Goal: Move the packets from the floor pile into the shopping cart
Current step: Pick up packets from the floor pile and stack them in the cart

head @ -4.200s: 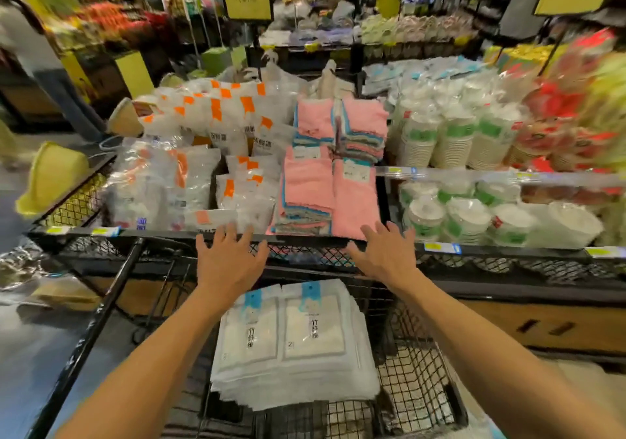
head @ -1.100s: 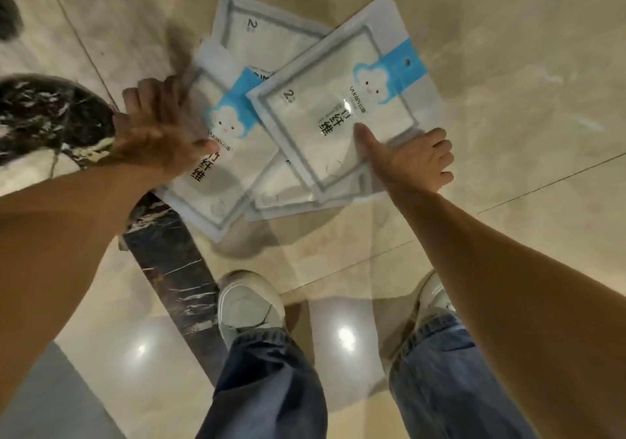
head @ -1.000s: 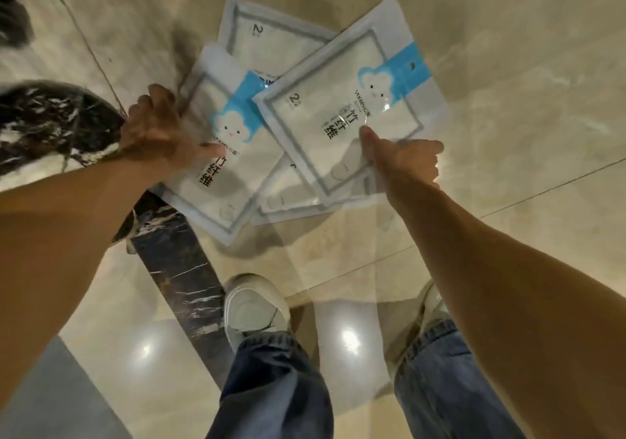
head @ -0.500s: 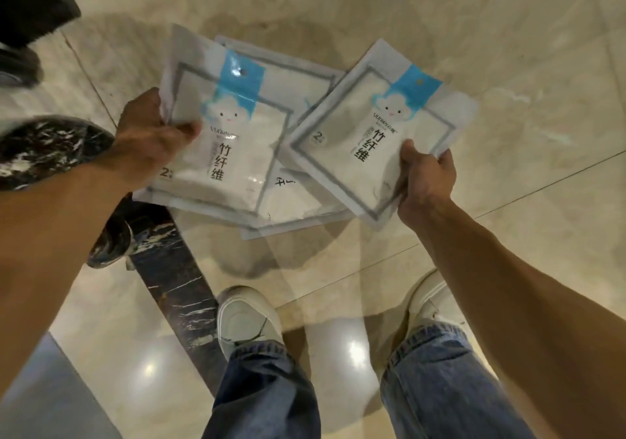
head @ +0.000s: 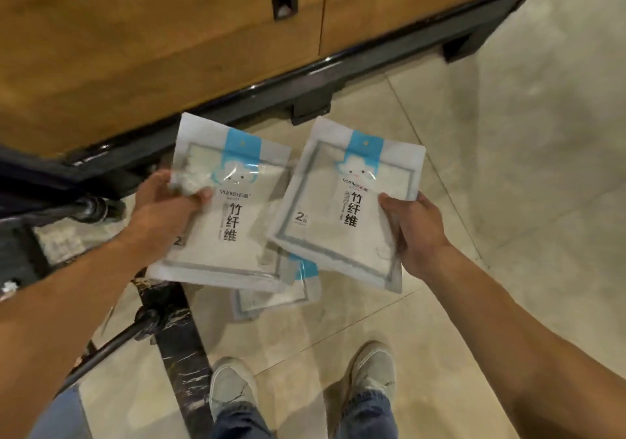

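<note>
Both packets are now off the floor: left hand (head: 162, 208) fingers clamp one packet (head: 223, 222), right hand (head: 415, 225) fingers clamp another (head: 342, 208) (more beneath, unclear whether held). Cart frame (head: 91, 208) sits left; next is loading.

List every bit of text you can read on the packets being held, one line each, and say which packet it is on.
"竹纤维": left-hand packet, vertical black characters.
"yunlei": left-hand packet, beneath the cloud face; characters after it blurred.
"竹纤维": right-hand packet, vertical black characters.
"2": right-hand packet, lower left; small print beside it unreadable.
Brand line on right-hand packet: too small.
Lower packet: nothing readable.
</note>
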